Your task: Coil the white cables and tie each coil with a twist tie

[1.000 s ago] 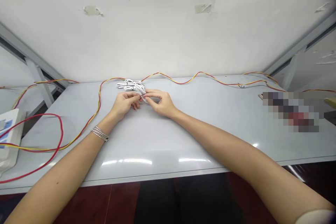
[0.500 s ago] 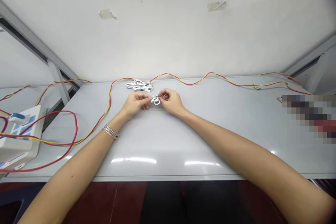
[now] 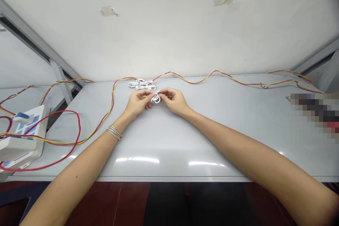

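1. We note a white-topped workbench [image 3: 201,130] filling the lower frame, with twisted red-and-yellow wire [image 3: 201,82] along its far edge.
2. A coiled white cable [image 3: 142,85] lies at upper centre of the bench, just behind the hands.
3. At centre, our left hand [image 3: 138,103] and right hand [image 3: 174,101] meet, fingertips pinching a small white cable loop [image 3: 156,97] from either side.
4. A silver bracelet [image 3: 114,132] circles the left wrist.

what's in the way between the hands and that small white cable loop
Nothing visible: the left hand and right hand touch the small white cable loop, and the white cable bundle lies behind them.
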{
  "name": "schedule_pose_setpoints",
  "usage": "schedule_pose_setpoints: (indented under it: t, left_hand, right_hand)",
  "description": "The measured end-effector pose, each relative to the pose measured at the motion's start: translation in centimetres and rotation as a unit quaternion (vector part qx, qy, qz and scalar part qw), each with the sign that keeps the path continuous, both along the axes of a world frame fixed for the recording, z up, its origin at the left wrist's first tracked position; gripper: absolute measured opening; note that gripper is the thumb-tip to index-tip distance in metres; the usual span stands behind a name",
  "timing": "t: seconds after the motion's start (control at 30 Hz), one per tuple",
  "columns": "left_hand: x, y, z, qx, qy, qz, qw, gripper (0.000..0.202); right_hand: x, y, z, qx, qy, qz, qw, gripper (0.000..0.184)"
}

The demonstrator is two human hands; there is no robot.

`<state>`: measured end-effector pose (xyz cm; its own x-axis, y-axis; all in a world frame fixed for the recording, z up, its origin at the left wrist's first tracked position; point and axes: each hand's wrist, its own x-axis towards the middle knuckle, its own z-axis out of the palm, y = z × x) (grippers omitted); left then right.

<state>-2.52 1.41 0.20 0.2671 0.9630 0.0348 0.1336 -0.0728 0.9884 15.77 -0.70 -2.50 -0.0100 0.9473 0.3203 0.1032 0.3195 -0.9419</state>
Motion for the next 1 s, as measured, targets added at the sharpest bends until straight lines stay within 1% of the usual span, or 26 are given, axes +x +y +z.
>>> schedule_pose_setpoints:
  t: [0.2, 0.3, 0.4, 0.47, 0.53, 0.6, 0.7, 0.83, 0.9, 1.0]
  left_hand:
    - [-0.17, -0.03, 0.06, 0.016, 0.026, -0.039, 0.999, 0.053]
    - [-0.09, -0.27, 0.28, 0.033, 0.061, -0.057, 0.996, 0.057]
    - [0.07, -0.58, 0.44, 0.05, 0.099, -0.059, 0.992, 0.056]
    - [0.14, -0.66, 0.46, 0.052, 0.108, -0.058, 0.991, 0.055]
    - [0.15, -0.61, 0.42, 0.047, 0.106, -0.056, 0.992, 0.051]
    - [0.12, -0.47, 0.32, 0.043, 0.099, -0.049, 0.993, 0.045]
    - [0.04, -0.26, 0.08, 0.047, 0.087, -0.034, 0.995, 0.039]
    - [-0.06, -0.22, -0.2, 0.064, 0.063, -0.018, 0.996, 0.037]
    - [-0.08, -0.29, -0.25, 0.076, 0.052, -0.023, 0.995, 0.034]
    - [-0.06, -0.41, -0.18, 0.084, 0.044, -0.029, 0.995, 0.032]
  right_hand:
    - [-0.17, 0.4, -0.12, -0.055, 0.072, -0.021, 0.996, 0.011]
    - [-0.09, 0.44, -0.16, -0.047, 0.07, -0.018, 0.996, 0.014]
    - [0.0, 0.46, -0.23, -0.034, 0.067, -0.014, 0.997, 0.019]
    - [0.05, 0.47, -0.26, -0.027, 0.063, -0.018, 0.997, 0.02]
    - [0.12, 0.47, -0.26, -0.02, 0.05, -0.036, 0.998, 0.02]
    - [0.2, 0.48, -0.24, -0.016, 0.036, -0.07, 0.997, 0.02]
    - [0.27, 0.5, -0.23, -0.02, 0.041, -0.103, 0.994, 0.021]
    - [0.19, 0.45, -0.23, -0.034, 0.066, -0.089, 0.993, 0.021]
    - [0.11, 0.34, -0.23, -0.033, 0.057, -0.074, 0.995, 0.022]
    - [0.03, 0.09, -0.21, -0.01, 0.027, -0.053, 0.998, 0.023]
